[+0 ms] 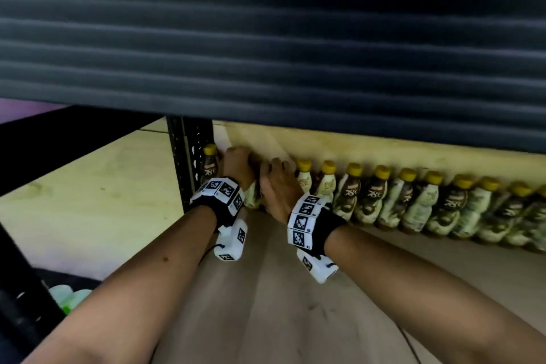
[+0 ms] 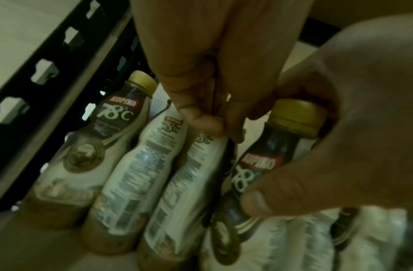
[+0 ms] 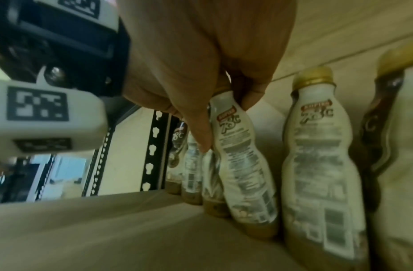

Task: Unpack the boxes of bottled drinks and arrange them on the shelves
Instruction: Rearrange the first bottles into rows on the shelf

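Both hands were reaching to the back-left corner of a pale wooden shelf board (image 1: 295,304), under the dark ribbed metal edge of the shelf above (image 1: 266,53).

L hand (image 1: 236,161): fingers curled down over the tops of two cream-labelled coffee bottles (image 2: 140,176) standing side by side, touching each other; caps hidden by the hand in the L wrist view. Just left of them, a brown-and-cream "Kopiko 78°C" bottle w/ gold cap (image 2: 96,139) stood upright against the black perforated metal upright post (image 1: 190,162).

R hand (image 1: 277,186): closed round the neck of another gold-capped Kopiko bottle (image 2: 265,165), thumb across the label, fingers wrapped over the cap. In the R wrist view this bottle (image 3: 240,155) leaned a bit left, base on the board, touching the bottles next to it.

To the right, a long row of same gold-capped coffee bottles (image 1: 413,201) stood upright along the pale back wall (image 1: 384,151), packed close, approx. to the frame edge.

Black wristbands w/ white marker blocks (image 1: 220,192) on both wrists. Some white-and-green items (image 1: 69,297) showed low at left, too blurred to tell what.
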